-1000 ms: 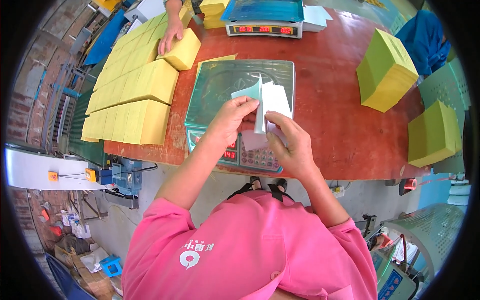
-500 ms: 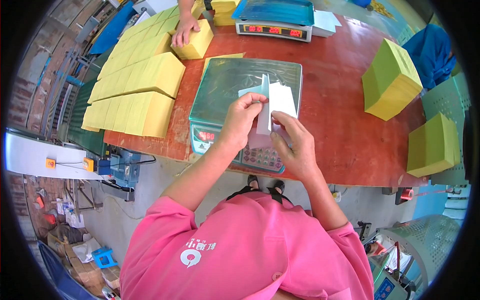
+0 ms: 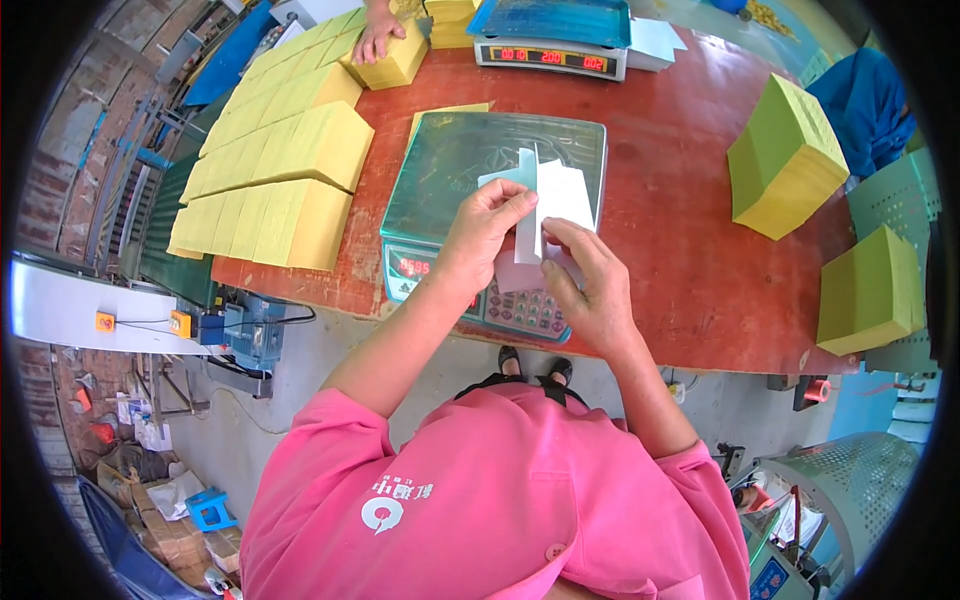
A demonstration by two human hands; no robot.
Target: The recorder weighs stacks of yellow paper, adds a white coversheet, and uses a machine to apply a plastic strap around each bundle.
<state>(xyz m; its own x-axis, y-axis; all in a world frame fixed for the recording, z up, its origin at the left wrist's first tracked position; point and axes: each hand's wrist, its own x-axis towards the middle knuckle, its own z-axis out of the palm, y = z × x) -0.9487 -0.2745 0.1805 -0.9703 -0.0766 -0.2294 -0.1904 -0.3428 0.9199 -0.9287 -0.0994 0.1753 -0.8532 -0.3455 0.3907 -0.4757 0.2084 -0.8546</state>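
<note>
Above the near bench scale (image 3: 428, 170) I hold a small bunch of white paper sheets (image 3: 565, 197), some standing on edge and others fanned out. My left hand (image 3: 485, 235) is closed, thumb and fingers pinching the upright sheets near their middle. Lower down, my right hand (image 3: 592, 285) grips the near end of the same sheets between thumb and fingers. The scale has a greenish, film-covered platform and a lit red display. Whether the lower sheets rest on the platform, I cannot tell.
Rows of yellow paper blocks (image 3: 270, 150) fill the red table's left side. At the far left, another person's hand (image 3: 378, 38) touches a yellow block (image 3: 395, 65). A second scale (image 3: 548, 58) stands at the back. Two yellow stacks (image 3: 785, 160) stand at the right.
The other person's hand and the yellow block under it have shifted away from me. The near scale's display reading differs. My hands keep their hold on the sheets, almost unmoved.
</note>
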